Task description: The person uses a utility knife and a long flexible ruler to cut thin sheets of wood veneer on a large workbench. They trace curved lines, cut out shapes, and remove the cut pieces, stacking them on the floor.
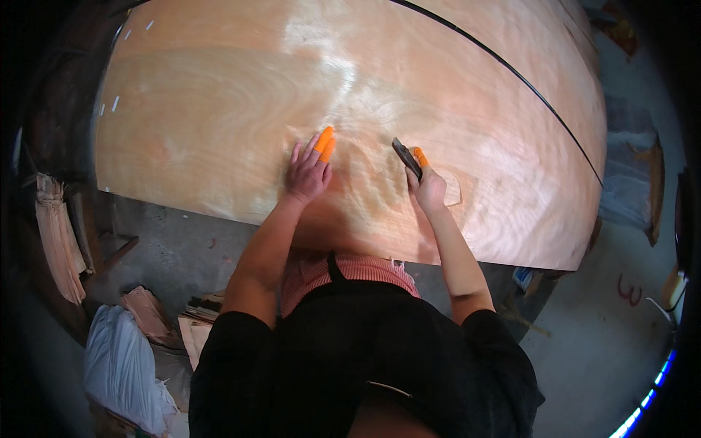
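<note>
A large sheet of pale wood veneer [219, 124] with wavy grain spreads in front of me. My left hand [309, 172] lies on it with the fingers stretched forward, two of them in orange finger covers [326, 140]. To its right, my right hand [429, 186] is wrapped round a dark utility knife [407, 158], whose tip points forward and to the left. An orange cover [420, 156] shows on a finger of that hand too. Beside the right wrist lies a small piece of veneer [453, 188] with a curved edge.
A thin black cord [504, 64] crosses the sheet's far right. Short white tape strips [115, 104] mark its left edge. Veneer bundles [58, 237] and a white plastic-wrapped bundle [124, 369] stand at lower left. Plastic-covered stock [629, 182] lies on the right.
</note>
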A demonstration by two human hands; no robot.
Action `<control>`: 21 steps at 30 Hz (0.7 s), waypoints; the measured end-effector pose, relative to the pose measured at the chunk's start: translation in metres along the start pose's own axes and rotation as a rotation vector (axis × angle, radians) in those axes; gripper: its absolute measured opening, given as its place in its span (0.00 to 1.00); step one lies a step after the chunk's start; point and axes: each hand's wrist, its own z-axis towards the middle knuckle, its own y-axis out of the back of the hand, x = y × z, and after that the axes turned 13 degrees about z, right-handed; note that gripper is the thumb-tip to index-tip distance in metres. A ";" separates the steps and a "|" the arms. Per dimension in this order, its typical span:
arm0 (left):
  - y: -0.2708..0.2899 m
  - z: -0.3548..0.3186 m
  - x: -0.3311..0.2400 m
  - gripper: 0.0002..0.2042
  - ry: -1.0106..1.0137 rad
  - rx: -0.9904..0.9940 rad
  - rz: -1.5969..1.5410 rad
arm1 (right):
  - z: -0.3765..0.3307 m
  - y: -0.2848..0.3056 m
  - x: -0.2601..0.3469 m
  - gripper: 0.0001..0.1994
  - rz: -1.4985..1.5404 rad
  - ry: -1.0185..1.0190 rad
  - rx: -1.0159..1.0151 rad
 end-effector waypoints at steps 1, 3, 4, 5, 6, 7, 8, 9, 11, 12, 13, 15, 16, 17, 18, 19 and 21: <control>0.000 0.000 -0.001 0.22 -0.001 0.007 0.004 | 0.004 0.000 -0.003 0.16 -0.027 0.002 0.004; 0.003 0.001 -0.001 0.22 -0.012 0.016 0.010 | 0.008 0.001 -0.008 0.12 -0.083 0.002 0.014; 0.008 0.003 -0.001 0.22 -0.021 0.019 0.011 | 0.009 0.001 -0.008 0.11 -0.068 0.014 0.008; 0.011 0.004 -0.001 0.22 -0.034 0.022 0.013 | 0.010 0.003 -0.007 0.10 -0.052 0.024 -0.001; 0.008 0.002 0.001 0.23 -0.034 0.013 0.014 | 0.012 0.007 -0.002 0.10 -0.040 0.036 -0.013; 0.001 -0.001 0.004 0.24 -0.038 0.005 0.015 | 0.013 0.014 0.004 0.08 -0.043 0.040 0.016; -0.004 -0.004 0.006 0.25 -0.043 -0.003 0.016 | 0.011 0.018 0.007 0.08 -0.046 0.066 0.016; -0.003 -0.002 0.005 0.27 0.053 -0.014 0.023 | 0.010 0.023 0.010 0.08 -0.050 0.089 0.010; 0.002 -0.001 0.002 0.31 0.244 -0.034 0.033 | 0.003 0.036 0.022 0.08 -0.066 0.095 -0.001; 0.004 0.000 0.003 0.34 0.287 -0.068 0.001 | -0.004 0.045 0.035 0.08 -0.079 0.080 -0.006; 0.007 0.000 0.003 0.37 0.333 -0.099 -0.030 | -0.014 0.052 0.042 0.08 -0.090 0.067 -0.007; 0.013 0.001 0.001 0.40 0.377 -0.138 -0.051 | -0.036 0.059 0.048 0.08 -0.062 0.121 -0.009; 0.018 0.004 0.002 0.41 0.374 -0.146 -0.038 | -0.045 0.062 0.054 0.08 -0.047 0.150 -0.011; 0.022 0.006 0.003 0.42 0.373 -0.154 -0.024 | -0.054 0.067 0.065 0.08 -0.046 0.180 -0.012; 0.026 0.008 0.005 0.42 0.329 -0.137 -0.004 | -0.062 0.069 0.073 0.08 -0.042 0.186 0.012; 0.030 0.009 0.006 0.42 0.286 -0.121 0.016 | -0.068 0.070 0.079 0.08 -0.038 0.194 0.036; 0.042 0.014 0.008 0.42 0.230 -0.053 -0.007 | -0.075 0.073 0.091 0.08 -0.004 0.220 0.074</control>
